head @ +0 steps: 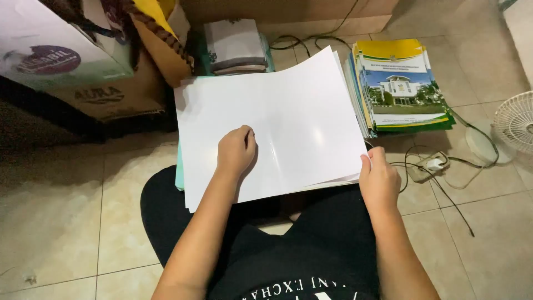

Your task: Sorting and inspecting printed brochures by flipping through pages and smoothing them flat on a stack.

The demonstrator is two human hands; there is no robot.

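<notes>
Closest to the camera is the person's lap in black clothes, sitting on the tiled floor (66, 222) with legs folded. Both bare forearms reach forward to a stack of glossy white sheets (288, 116) resting across the knees and partly over a pale green pile underneath. The left hand (236, 151) is curled into a loose fist, knuckles pressed down on the top sheet near the lower middle, so no pinch there, just weight holding it flat. The right hand (378, 179) has the stack's lower right corner in its grip, thumb on top and the other fingers tucked under, I think, since the paper hides them. The sheets fan out a little at that corner, so it's several layers and not one. Just past the right hand there's a white power strip (432, 164) with thin black cables (455, 200) trailing across the tiles, and a white fan (515, 121) cut off at the right edge. Beyond the white stack on the right sits a pile of printed covers (402, 83), yellow and green with a building photo. Farther back on the left are cardboard boxes (105, 94), and between them a folded grey-and-white bundle (234, 45).
</notes>
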